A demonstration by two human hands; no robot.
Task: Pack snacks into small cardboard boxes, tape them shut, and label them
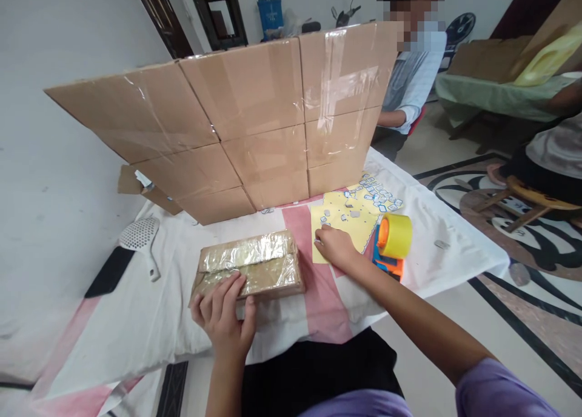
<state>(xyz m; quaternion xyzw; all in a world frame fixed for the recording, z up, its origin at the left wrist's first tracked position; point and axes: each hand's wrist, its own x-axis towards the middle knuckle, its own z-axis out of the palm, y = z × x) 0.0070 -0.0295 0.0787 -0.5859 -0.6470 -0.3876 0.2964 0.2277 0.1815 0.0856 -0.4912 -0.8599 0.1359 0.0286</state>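
A taped brown cardboard box [254, 265] lies on the cloth-covered table in front of me. My left hand [227, 317] rests against its near left edge, fingers apart on top and the thumb along the front side. Right of the box, a yellow sheet [327, 209] carries small blue-outlined pieces and scattered scraps. My right hand [335, 246] is over the sheet's left part, fingers closed in a pinch; a tiny pale bit shows at the fingertips, too small to name. Close to the right wrist stands a tape dispenser [386, 262] with a yellow tape roll [398, 236].
A tall cardboard panel [259, 126] stands across the table's back. On the left are a white skimmer [140, 238] and a dark flat object [110, 271]. A person [411, 83] sits behind the panel's right end; another sits on a wooden stool [522, 199] at right.
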